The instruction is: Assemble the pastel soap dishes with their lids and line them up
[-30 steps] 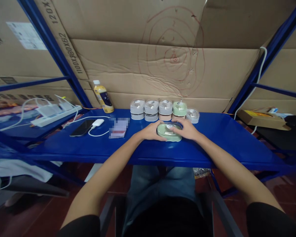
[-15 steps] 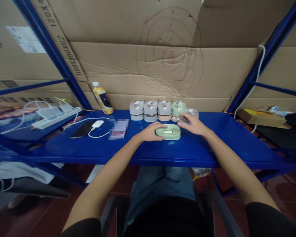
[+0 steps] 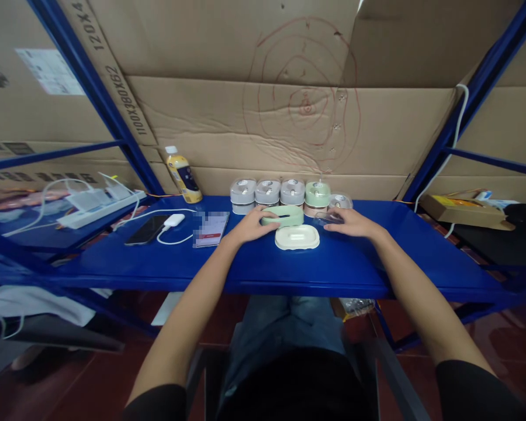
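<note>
My left hand (image 3: pixel 254 225) is closed on the left end of a light green oval cover with a slot in its top (image 3: pixel 289 216), holding it behind and slightly left of a cream oval base (image 3: pixel 297 237). That base lies on the blue tabletop in front of me. My right hand (image 3: pixel 350 223) rests low over the table, to the right of the base, with its fingers on a clear plastic lid (image 3: pixel 325 217). Behind both hands stands a row of small round-cornered containers with clear tops (image 3: pixel 267 192), one of them green (image 3: pixel 318 194).
A yellow drink bottle (image 3: pixel 184 175) stands at the back left. Nearer lie a black phone (image 3: pixel 147 230), a white charger (image 3: pixel 174 220) with a cable and a second phone (image 3: pixel 214 228). At the far left is a power strip (image 3: pixel 103 210); at the far right, an open cardboard box (image 3: pixel 467 211).
My left hand has lifted the green cover off the cream base and moved it back and left. My right hand has moved slightly right and lower with the clear lid.
</note>
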